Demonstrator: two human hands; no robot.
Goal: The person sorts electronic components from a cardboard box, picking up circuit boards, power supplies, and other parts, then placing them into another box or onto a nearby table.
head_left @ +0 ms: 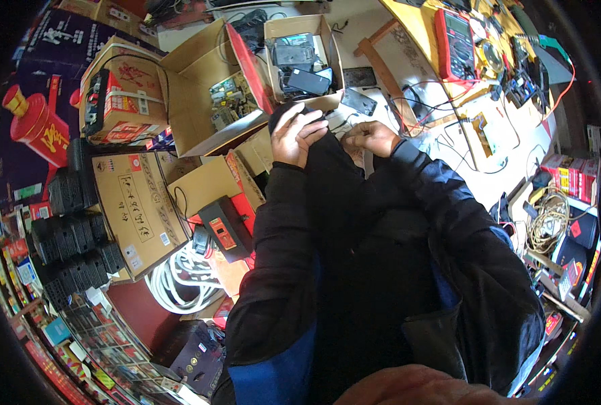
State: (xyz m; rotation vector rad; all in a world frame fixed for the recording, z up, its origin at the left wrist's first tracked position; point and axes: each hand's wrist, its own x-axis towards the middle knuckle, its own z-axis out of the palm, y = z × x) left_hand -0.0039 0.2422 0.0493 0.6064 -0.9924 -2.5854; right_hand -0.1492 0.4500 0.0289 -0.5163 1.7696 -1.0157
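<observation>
My left hand (298,137) lies against black cloth (324,152), apparently my trouser leg, with its fingers stretched out and slightly apart. Just to the right, my right hand (376,139) has its fingers curled together in a pinch. Whatever they may hold is too small or hidden to make out. Beyond the hands stands an open cardboard box (337,57) of old phones, a dark phone (310,82) lying on top. Two more phones, a dark phone (360,77) and a grey phone (359,102), rest on the white surface beside it.
An open carton (192,121) with circuit boards (227,101) stands at the left. At the far right are a red multimeter (456,44) and tangled wires (449,101). Coiled white hose (179,287), a black-and-red box (227,228) and stacked cartons (135,209) crowd my left side.
</observation>
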